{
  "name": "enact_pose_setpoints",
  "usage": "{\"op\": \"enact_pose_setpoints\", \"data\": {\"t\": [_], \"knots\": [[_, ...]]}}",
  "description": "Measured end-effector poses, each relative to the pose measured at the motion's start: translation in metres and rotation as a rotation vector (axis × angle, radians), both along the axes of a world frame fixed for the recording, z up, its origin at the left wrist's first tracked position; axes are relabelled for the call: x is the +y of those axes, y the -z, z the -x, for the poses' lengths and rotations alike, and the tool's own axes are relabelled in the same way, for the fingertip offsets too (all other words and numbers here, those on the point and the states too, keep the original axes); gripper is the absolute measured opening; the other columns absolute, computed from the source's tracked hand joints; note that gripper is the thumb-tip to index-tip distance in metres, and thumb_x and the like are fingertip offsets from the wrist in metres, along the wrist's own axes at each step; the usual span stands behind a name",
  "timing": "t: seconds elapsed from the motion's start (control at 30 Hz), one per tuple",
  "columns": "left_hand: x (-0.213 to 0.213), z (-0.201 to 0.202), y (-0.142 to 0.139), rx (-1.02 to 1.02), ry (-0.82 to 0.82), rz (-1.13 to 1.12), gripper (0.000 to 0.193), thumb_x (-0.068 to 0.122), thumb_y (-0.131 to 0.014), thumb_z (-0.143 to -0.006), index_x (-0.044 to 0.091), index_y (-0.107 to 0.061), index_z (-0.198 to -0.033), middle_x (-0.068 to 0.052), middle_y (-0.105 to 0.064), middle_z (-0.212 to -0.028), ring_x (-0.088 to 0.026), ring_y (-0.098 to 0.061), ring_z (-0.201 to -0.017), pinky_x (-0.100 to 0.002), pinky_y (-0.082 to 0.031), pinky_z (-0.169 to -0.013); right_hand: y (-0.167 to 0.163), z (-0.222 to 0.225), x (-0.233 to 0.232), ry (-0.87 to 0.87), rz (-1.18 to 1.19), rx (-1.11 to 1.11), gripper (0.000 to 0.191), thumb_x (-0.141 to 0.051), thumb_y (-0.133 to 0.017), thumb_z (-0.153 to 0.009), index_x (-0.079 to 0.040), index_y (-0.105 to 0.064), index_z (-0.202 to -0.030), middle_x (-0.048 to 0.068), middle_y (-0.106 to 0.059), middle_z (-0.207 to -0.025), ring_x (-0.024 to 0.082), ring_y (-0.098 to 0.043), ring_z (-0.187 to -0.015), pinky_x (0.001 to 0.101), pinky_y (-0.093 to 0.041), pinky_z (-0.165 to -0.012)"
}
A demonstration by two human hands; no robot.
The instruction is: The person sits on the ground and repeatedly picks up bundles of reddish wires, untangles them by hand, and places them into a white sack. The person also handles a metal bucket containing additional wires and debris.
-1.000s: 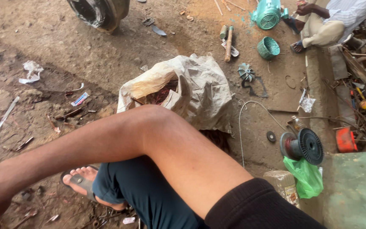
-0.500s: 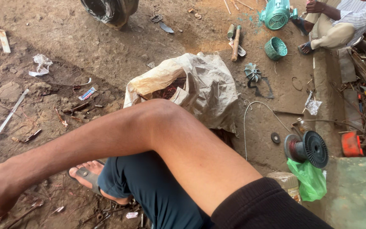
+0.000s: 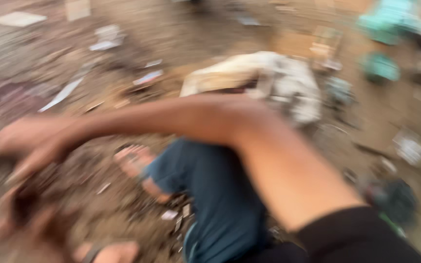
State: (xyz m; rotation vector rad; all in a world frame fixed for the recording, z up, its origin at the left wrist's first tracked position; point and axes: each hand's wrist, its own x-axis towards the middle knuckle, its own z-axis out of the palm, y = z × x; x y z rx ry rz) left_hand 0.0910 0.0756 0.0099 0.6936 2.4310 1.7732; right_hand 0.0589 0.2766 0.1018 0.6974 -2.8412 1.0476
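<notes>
Whole view is smeared w/ motion blur, so fine detail is lost. One bare arm [image 3: 210, 122] crosses the frame from lower right, elbow bent near centre, forearm running left to a hand [image 3: 30, 143] low over the dirt ground [image 3: 35, 68] at the left edge. By the black sleeve [image 3: 361, 238] at lower right it looks like the right arm, but can't be sure. Fingers point down and left; whether they are spread, closed or gripping anything can't be told, too blurred. Just under that hand sits a dark reddish-brown smear [image 3: 20, 209], maybe another hand or some object, can't tell which. The left hand can't be made out w/ any certainty. Below the arm: a knee in dark blue trousers [image 3: 210, 195] and a foot in a sandal [image 3: 135, 160] on the ground. Behind the elbow, a crumpled whitish sack [image 3: 278, 83] lies w/ its mouth open toward the left. Pale scraps [image 3: 103, 39] and a long pale strip [image 3: 62, 95] litter the dirt, well apart from the hand. Teal objects [image 3: 391, 19] sit far upper right; a dark round thing [image 3: 395, 199] is at right, near the sleeve.
</notes>
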Motion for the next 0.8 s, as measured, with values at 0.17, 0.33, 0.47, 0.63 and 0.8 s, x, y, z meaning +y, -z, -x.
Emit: {"op": "enact_pose_setpoints", "data": {"t": [0.17, 0.33, 0.47, 0.63, 0.8], "knots": [[-0.006, -0.021, -0.032, 0.101, -0.091, -0.076, 0.024, -0.004, -0.063, -0.087, 0.0, -0.069, -0.11, -0.013, -0.064, -0.083, -0.018, -0.061, -0.075, -0.03, -0.052, -0.071, -0.015, -0.02, 0.007, 0.013, 0.12, -0.338, 0.037, -0.034, -0.076, -0.093, -0.003, -0.07, -0.113, 0.013, -0.074, -0.093, 0.023, -0.071, -0.083, 0.0396, -0.056, -0.075], [0.005, -0.028, -0.057, 0.091, -0.167, -0.07, 0.009, 0.008, -0.074, -0.099, 0.001, -0.07, -0.102, -0.011, -0.067, -0.074, -0.012, -0.058, -0.06, -0.029, -0.047, -0.059, -0.029, -0.03, 0.0, -0.036, -0.089, 0.044, 0.017, -0.021, -0.075, -0.095, -0.006, -0.067, -0.093, 0.009, -0.07, -0.092, 0.026, -0.067, -0.097, 0.045, -0.051, -0.086], [0.006, -0.02, -0.06, -0.015, -0.151, -0.133, 0.009, 0.01, -0.069, -0.104, 0.002, -0.069, -0.101, -0.008, -0.067, -0.07, -0.011, -0.058, -0.057, -0.029, -0.045, -0.054, -0.017, -0.028, -0.004, 0.03, -0.067, 0.054, 0.015, -0.018, -0.075, -0.097, -0.006, -0.066, -0.096, 0.015, -0.066, -0.103, 0.032, -0.06, -0.105, 0.0519, -0.043, -0.095], [-0.002, -0.01, -0.032, -0.089, -0.005, -0.093, 0.024, 0.022, -0.063, -0.104, 0.003, -0.075, -0.098, -0.005, -0.07, -0.085, -0.007, -0.062, -0.074, -0.028, -0.05, -0.067, -0.038, -0.014, 0.028, 0.299, 0.249, -0.181, 0.01, -0.018, -0.069, -0.102, -0.008, -0.067, -0.104, 0.013, -0.068, -0.109, 0.026, -0.065, -0.102, 0.0445, -0.053, -0.095], [-0.007, -0.013, -0.002, -0.575, 0.049, -0.449, 0.04, 0.033, -0.054, -0.109, 0.003, -0.073, -0.091, 0.006, -0.047, -0.071, -0.006, -0.042, -0.065, -0.028, -0.033, -0.056, -0.045, 0.009, 0.085, 0.613, 0.07, -0.262, 0.011, -0.017, -0.069, -0.104, -0.007, -0.069, -0.11, 0.013, -0.071, -0.109, 0.023, -0.068, -0.099, 0.0391, -0.057, -0.092]]}}
